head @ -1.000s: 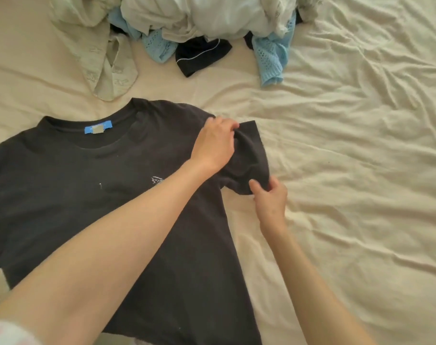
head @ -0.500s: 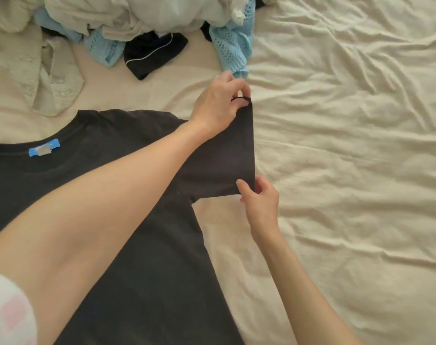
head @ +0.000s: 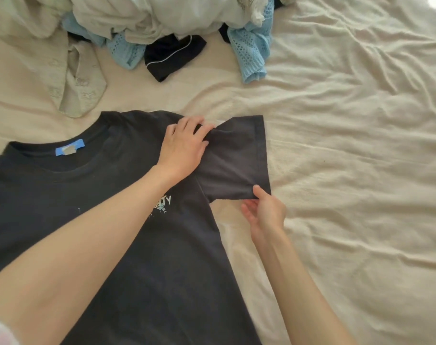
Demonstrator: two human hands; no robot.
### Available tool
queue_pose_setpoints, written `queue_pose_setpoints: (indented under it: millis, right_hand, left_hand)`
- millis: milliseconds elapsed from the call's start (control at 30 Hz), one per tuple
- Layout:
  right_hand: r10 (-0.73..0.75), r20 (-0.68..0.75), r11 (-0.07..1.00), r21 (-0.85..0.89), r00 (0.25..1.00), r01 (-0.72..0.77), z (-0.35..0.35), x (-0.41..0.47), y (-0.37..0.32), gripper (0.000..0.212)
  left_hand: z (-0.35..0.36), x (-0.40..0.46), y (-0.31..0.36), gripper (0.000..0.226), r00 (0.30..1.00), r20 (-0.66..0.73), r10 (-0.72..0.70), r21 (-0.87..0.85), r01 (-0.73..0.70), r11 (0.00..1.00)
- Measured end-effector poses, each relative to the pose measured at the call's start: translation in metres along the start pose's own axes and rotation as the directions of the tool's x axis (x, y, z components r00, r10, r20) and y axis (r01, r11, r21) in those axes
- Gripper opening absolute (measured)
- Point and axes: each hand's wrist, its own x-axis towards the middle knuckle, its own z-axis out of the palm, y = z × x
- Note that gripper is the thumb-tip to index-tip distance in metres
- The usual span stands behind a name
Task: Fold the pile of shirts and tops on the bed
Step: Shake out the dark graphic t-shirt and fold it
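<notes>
Off to the upper left, a beige patterned shirt (head: 80, 78), limp and rumpled, trailing out of the unfolded pile (head: 162, 21) at the head of the bed: thin pale woven cloth heaped loosely, evidently waiting its turn. Below it, spread chest-up and filling the near left, a dark T-shirt (head: 112, 245) of soft matte jersey, with a ribbed round collar, a blue neck label (head: 70, 149) and a small pale chest print (head: 162, 204) partly hidden by the forearm; laid flat like this, probably so that the folds fall square. On the shoulder seam, the left hand (head: 184, 145), fingers spread and pressed flat to the cloth, seemingly pinning the body in place and marking the fold line. Above, a navy garment with white piping (head: 174, 56), poking from under the pile. Further right, the sleeve (head: 237, 165), short and boxy with a stitched hem, drawn out sideways and bunched into creases just beside the left fingertips. At its lower corner, the right hand (head: 264, 212), thumb on top and fingers beneath, pinching the hem, apparently to pull the sleeve taut or turn it inward. Higher up, a light blue openwork knit (head: 251, 53), hanging off the pile's right edge. To the far right, only the cream bed sheet (head: 361, 170), soft and heavily wrinkled.
</notes>
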Motion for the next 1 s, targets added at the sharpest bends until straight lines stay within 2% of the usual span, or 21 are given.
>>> queue_pose_setpoints:
  millis: [67,133,233,267,300,367,433,500,533,600,633,700,733,800,833,900,1000]
  right_hand:
    - [0.021,-0.033,1.000,0.006,0.999,-0.021,-0.003,-0.002,0.006,0.029]
    - [0.027,-0.041,0.999,0.042,0.999,-0.025,-0.005,-0.002,0.010,0.034]
    - [-0.076,0.000,0.995,0.069,0.997,0.076,-0.003,-0.003,0.012,0.013]
    - [-0.158,-0.007,0.987,0.032,0.987,0.158,-0.002,-0.005,0.013,0.007]
    - [-0.251,-0.016,0.968,-0.017,0.968,0.251,0.000,-0.008,0.014,0.007]
    - [-0.425,-0.012,0.900,-0.109,0.905,0.421,0.003,-0.014,0.015,0.010]
    - [-0.554,0.061,0.815,-0.161,0.830,0.556,0.005,-0.021,0.016,0.015]
    - [-0.670,0.217,0.689,-0.175,0.710,0.704,0.007,-0.028,0.019,0.023]
    - [-0.730,0.312,0.578,-0.194,0.609,0.793,0.008,-0.030,0.022,0.023]
    - [-0.785,0.502,0.291,-0.219,0.363,0.932,0.012,-0.030,0.032,0.017]
    - [-0.760,0.601,0.155,-0.202,0.247,0.967,0.015,-0.030,0.038,0.016]
    - [-0.647,0.758,-0.045,-0.140,0.078,0.989,0.023,-0.034,0.046,0.018]
    - [-0.588,0.809,-0.125,-0.109,0.015,0.986,0.027,-0.037,0.049,0.020]
    - [-0.492,0.866,-0.265,-0.051,-0.089,0.963,0.035,-0.043,0.056,0.022]
    - [-0.446,0.887,-0.312,-0.028,-0.120,0.950,0.038,-0.044,0.061,0.022]
    - [-0.332,0.935,-0.375,-0.010,-0.125,0.927,0.042,-0.044,0.069,0.017]
    - [-0.113,0.993,-0.459,-0.012,-0.045,0.888,0.043,-0.040,0.081,0.025]
  left_hand:
    - [-0.003,0.012,0.003,0.042,0.991,0.089,-0.099,0.044,0.095,0.994]
    - [-0.011,0.024,0.014,0.042,0.977,0.107,-0.185,0.019,0.184,0.983]
    - [-0.022,0.032,0.038,0.032,0.971,-0.002,-0.239,-0.164,0.235,0.958]
    - [-0.026,0.034,0.046,0.024,0.964,0.020,-0.267,-0.277,0.262,0.924]
    - [-0.031,0.036,0.056,0.020,0.946,0.118,-0.302,-0.393,0.324,0.861]
    - [-0.039,0.042,0.071,0.028,0.860,0.410,-0.303,-0.537,0.496,0.682]
    - [-0.044,0.048,0.077,0.043,0.771,0.577,-0.272,-0.564,0.616,0.550]
    - [-0.050,0.050,0.070,0.061,0.708,0.645,-0.287,-0.571,0.696,0.434]
    - [-0.055,0.050,0.064,0.068,0.676,0.683,-0.278,-0.574,0.731,0.369]
    - [-0.068,0.044,0.048,0.077,0.622,0.754,-0.211,-0.576,0.781,0.242]
    - [-0.074,0.040,0.038,0.081,0.604,0.778,-0.173,-0.576,0.795,0.189]
    - [-0.086,0.030,0.019,0.086,0.591,0.799,-0.112,-0.578,0.805,0.130]
    - [-0.093,0.022,0.010,0.089,0.596,0.798,-0.091,-0.584,0.802,0.130]
    - [-0.103,0.006,-0.006,0.090,0.624,0.779,-0.059,-0.605,0.774,0.189]
    - [-0.106,-0.004,-0.014,0.089,0.639,0.768,-0.052,-0.613,0.756,0.230]
    - [-0.108,-0.025,-0.030,0.089,0.658,0.751,-0.063,-0.622,0.736,0.268]
    - [-0.100,-0.059,-0.058,0.073,0.644,0.753,-0.138,-0.601,0.758,0.254]
